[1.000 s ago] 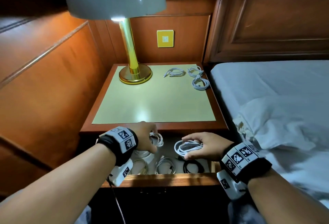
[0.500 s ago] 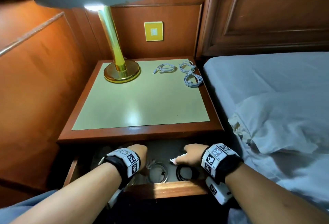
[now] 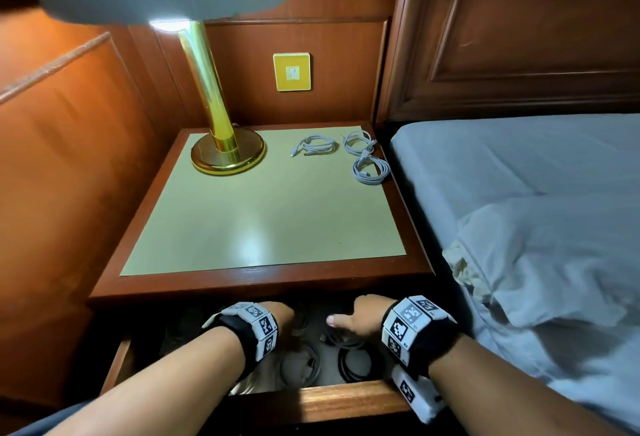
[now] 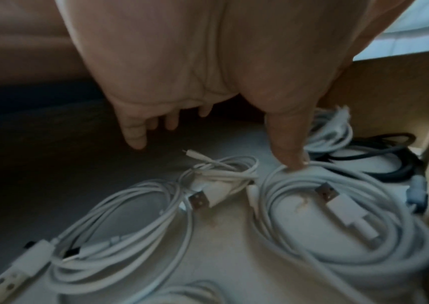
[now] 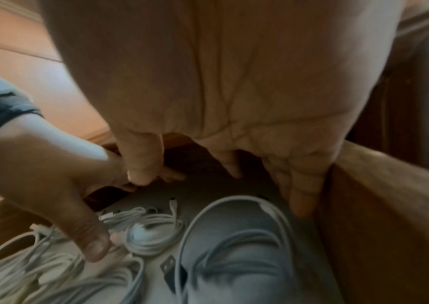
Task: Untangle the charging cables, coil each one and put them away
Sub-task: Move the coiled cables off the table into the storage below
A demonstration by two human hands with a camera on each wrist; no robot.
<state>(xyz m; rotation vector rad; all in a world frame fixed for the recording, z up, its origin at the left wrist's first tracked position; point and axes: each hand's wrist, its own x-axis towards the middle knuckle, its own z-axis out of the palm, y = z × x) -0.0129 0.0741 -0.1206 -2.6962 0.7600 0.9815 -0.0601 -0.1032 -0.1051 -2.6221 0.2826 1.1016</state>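
**In the open drawer: both hands over the coiled cables**

In the drawer (image 3: 346, 397) under the nightstand top lie several coiled charging cables. Left wrist view: a big white coil w/ USB plug (image 4: 338, 222) at right, another white coil (image 4: 130, 222) at left, a small white bundle (image 4: 224, 176) between them, a dark cable (image 4: 379, 158) further back by the drawer wall. Head view shows a grey-white coil (image 3: 301, 363) and a black coil (image 3: 353, 359) near the drawer front.

Left hand (image 3: 277, 314) is inside the drawer, fingers spread and hanging loose, holding nothing; its thumb (image 4: 286, 144) tip touches the rim of the big white coil. Right hand (image 3: 360, 317) is also in, by the right drawer wall, fingers apart and relaxed, nothing gripped; a pale coil (image 5: 236, 242) lies just below its fingertips, blurred, contact can't be told.

On the nightstand (image 3: 263, 276) top, back right corner: three more white cable coils, one (image 3: 313, 146) nearer the lamp, two (image 3: 358, 142) (image 3: 370, 170) touching at the edge. Brass lamp (image 3: 227, 155) stands back left, lit. Yellow wall switch (image 3: 292, 71) behind. Bed w/ white sheet (image 3: 519, 172) to the right.
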